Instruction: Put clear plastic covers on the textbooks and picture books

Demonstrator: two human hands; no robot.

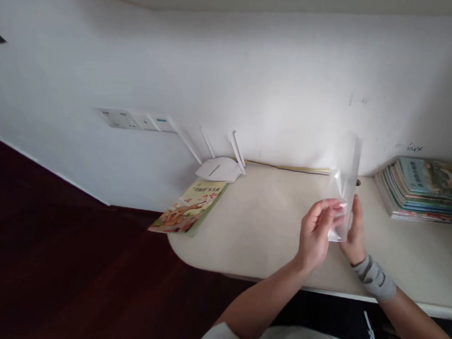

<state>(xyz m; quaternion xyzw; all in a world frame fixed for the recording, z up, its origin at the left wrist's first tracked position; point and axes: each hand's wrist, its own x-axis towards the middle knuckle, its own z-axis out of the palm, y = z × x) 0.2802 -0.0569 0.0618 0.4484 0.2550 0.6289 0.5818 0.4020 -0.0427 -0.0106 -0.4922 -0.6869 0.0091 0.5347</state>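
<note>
A clear plastic sleeve [343, 198] is held upright above the desk, folded or standing on edge; its upper part is smeared and faint. My left hand [316, 230] is closed on its left side, with fingertips showing against the shiny film. On the other side, my right hand [356, 234], with a grey wrist wrap, grips the sleeve near its lower right edge. Part of the right hand's fingers is hidden behind the plastic.
The pale desk [256, 228] runs along a white wall. A white router [218, 170] with several antennas stands left, near a picture book [192, 208] that overhangs the desk's edge. At right lies a stack of books [425, 191]. A wall socket panel [136, 120] is at left.
</note>
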